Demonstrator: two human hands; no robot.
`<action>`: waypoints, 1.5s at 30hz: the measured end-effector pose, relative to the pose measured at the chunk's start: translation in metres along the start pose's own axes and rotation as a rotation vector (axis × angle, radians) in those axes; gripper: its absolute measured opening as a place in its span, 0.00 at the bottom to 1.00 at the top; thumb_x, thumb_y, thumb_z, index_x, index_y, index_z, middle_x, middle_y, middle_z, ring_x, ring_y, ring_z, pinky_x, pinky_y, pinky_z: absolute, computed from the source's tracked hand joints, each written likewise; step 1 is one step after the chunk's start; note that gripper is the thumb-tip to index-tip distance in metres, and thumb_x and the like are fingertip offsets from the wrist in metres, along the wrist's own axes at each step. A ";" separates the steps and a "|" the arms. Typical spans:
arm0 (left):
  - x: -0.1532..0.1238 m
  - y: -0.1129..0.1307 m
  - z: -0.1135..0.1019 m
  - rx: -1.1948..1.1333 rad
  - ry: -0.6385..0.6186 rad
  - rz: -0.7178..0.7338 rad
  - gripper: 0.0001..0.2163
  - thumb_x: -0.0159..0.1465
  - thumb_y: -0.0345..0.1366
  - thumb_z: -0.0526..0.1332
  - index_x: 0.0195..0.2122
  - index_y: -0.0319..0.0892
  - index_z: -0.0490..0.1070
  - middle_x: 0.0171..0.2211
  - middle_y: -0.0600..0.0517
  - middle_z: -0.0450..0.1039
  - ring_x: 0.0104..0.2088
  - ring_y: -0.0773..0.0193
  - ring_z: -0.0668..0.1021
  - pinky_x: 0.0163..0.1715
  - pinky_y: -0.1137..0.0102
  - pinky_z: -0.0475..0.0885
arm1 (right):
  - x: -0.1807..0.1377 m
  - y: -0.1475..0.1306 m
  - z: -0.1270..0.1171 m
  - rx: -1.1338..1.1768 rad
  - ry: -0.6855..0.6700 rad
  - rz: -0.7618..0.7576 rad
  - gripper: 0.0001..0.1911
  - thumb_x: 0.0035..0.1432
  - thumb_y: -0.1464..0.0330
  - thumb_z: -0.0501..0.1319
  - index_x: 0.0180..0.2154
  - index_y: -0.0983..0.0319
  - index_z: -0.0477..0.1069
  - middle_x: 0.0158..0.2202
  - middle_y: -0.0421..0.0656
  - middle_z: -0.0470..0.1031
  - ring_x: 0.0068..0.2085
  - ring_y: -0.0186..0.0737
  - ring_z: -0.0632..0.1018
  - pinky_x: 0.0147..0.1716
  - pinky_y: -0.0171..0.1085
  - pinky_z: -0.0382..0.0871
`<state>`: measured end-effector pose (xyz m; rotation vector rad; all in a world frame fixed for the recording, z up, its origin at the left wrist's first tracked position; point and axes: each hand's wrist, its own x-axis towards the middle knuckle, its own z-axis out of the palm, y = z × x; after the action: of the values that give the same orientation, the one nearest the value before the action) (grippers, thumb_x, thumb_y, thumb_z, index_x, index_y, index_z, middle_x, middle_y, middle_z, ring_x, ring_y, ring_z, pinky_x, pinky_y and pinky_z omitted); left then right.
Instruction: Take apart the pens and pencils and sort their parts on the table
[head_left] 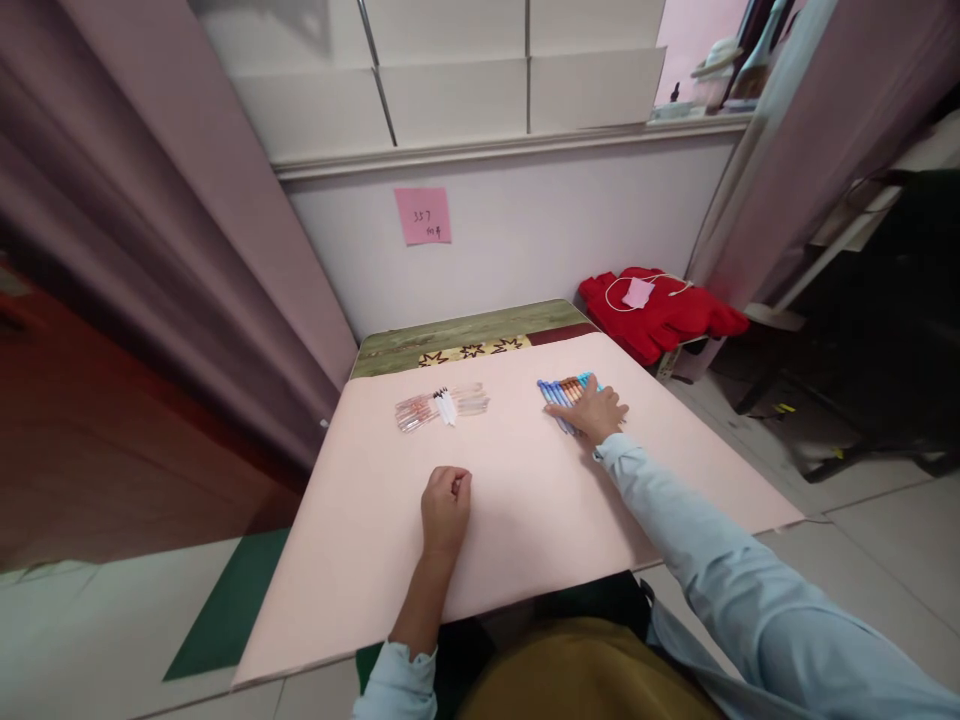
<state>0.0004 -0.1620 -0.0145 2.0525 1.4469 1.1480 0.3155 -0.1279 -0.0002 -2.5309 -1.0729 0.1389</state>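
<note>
My right hand (598, 413) reaches over a slanted row of slim pens (562, 392) on the pink table cover. The pens run from blue through brown to turquoise, and part of the row is hidden under the palm. My thumb and fingers are spread across them. Closer to me, my left hand (447, 508) rests on the cover with its fingers curled into a fist, and nothing shows in it. Beyond it lies a flat group of clear, pinkish pen-like tubes (417, 411). White strips (445, 407) with dark tips lie across their middle.
The pink cover (360, 540) lies over a table with a green wood-look top (450, 335) at the back. Red cloth (660, 315) with a white cable is heaped off the far right corner. A pink note (424, 216) is stuck to the wall, and a dark chair (885, 330) stands right.
</note>
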 end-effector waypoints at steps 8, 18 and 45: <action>0.000 0.000 0.002 0.023 0.011 0.023 0.09 0.64 0.34 0.56 0.28 0.43 0.72 0.31 0.51 0.72 0.30 0.64 0.74 0.34 0.68 0.70 | -0.005 -0.002 0.005 -0.073 -0.073 -0.253 0.63 0.38 0.33 0.63 0.66 0.62 0.52 0.55 0.61 0.63 0.56 0.66 0.65 0.53 0.56 0.54; -0.002 -0.003 0.003 0.043 -0.006 0.028 0.08 0.63 0.32 0.56 0.28 0.43 0.72 0.31 0.51 0.72 0.31 0.64 0.74 0.36 0.67 0.71 | 0.003 -0.002 0.004 -0.089 -0.163 -0.219 0.68 0.33 0.32 0.64 0.67 0.63 0.51 0.57 0.63 0.62 0.57 0.68 0.64 0.53 0.58 0.54; -0.008 -0.004 0.004 0.110 0.057 0.096 0.24 0.62 0.43 0.64 0.57 0.41 0.64 0.56 0.39 0.67 0.54 0.53 0.74 0.53 0.58 0.71 | -0.056 -0.025 0.014 0.066 -0.408 -1.065 0.52 0.36 0.46 0.74 0.59 0.64 0.65 0.53 0.54 0.69 0.51 0.55 0.71 0.50 0.46 0.63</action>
<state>0.0003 -0.1672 -0.0226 2.2025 1.4836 1.1983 0.2559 -0.1472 -0.0064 -1.5893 -2.3443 0.3767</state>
